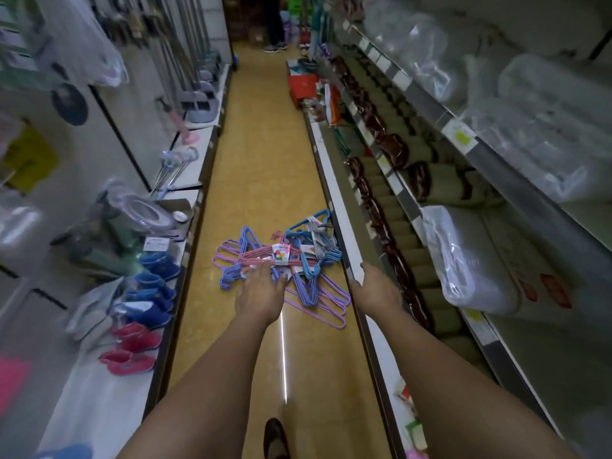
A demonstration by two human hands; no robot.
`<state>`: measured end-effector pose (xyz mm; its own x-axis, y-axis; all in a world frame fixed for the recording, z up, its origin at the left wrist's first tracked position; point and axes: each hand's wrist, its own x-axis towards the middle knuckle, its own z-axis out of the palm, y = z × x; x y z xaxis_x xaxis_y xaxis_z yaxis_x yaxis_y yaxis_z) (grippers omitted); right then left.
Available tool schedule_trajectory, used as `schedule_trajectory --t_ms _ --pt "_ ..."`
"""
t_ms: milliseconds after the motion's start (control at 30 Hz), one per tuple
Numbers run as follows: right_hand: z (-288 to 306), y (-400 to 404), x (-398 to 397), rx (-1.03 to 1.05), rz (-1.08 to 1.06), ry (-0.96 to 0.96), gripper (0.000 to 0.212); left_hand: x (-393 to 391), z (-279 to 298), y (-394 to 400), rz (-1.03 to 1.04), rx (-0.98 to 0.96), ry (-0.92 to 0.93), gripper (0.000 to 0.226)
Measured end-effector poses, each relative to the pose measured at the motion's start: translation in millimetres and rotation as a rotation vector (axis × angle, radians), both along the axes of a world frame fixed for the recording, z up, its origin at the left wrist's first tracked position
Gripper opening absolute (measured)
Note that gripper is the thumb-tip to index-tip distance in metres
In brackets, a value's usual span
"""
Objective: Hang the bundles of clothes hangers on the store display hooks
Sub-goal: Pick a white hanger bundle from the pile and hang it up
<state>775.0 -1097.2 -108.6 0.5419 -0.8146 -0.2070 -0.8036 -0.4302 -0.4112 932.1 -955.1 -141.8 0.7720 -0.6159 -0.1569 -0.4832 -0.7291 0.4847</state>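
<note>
Several bundles of wire clothes hangers lie in a heap on the yellow aisle floor: a pink bundle [265, 258] with a paper label on top, purple bundles [318, 298] and blue bundles [306, 238] around it. My left hand [260, 293] reaches down onto the near edge of the heap, fingers extended over the pink and purple hangers; I cannot tell if it grips any. My right hand [374, 289] hovers to the right of the heap by the lower shelf edge, fingers pointing down and holding nothing. No display hooks show plainly.
Shelving lines both sides of the narrow aisle. Left shelf [109, 385] carries blue boots [155, 283] and pink shoes [132, 349]. Right shelves [351, 226] hold rolled mats and plastic-wrapped goods [463, 260]. A person's legs [275, 28] stand at the far end. My shoe [275, 438] is below.
</note>
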Motion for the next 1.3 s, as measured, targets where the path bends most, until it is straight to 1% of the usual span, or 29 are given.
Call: schedule_trajectory --t_ms 133,233,467,600,733,867,967,1133,1300 --pt "0 -27 49 0.026 -0.026 0.011 0.045 58 -3 -31 -0.036 0.002 -0.022 0.054" --pt "-8 -47 78 0.04 -0.062 0.036 0.044 95 -13 -58 -0.074 0.032 0.004 0.055" --pt "-26 -106 132 0.067 -0.065 0.066 0.044 150 -35 -125 -0.154 0.074 0.017 0.058" --pt "-39 -158 165 0.076 -0.059 0.07 0.036 179 -50 -174 -0.163 0.085 0.026 0.056" --pt "-49 -216 196 0.081 -0.052 0.08 0.04 205 -58 -227 -0.185 0.161 -0.008 0.057" --pt "-61 -271 224 0.108 -0.04 0.122 0.043 227 -71 -282 -0.163 0.19 0.026 0.055" --pt "-83 -307 244 0.139 -0.017 0.142 0.043 240 -89 -320 -0.149 0.183 0.068 0.057" --pt "-144 -351 276 0.187 0.012 0.171 0.046 263 -139 -365 -0.155 0.238 0.11 0.062" --pt "-237 -378 306 0.251 -0.024 0.141 0.043 287 -229 -394 -0.191 0.285 0.139 0.062"
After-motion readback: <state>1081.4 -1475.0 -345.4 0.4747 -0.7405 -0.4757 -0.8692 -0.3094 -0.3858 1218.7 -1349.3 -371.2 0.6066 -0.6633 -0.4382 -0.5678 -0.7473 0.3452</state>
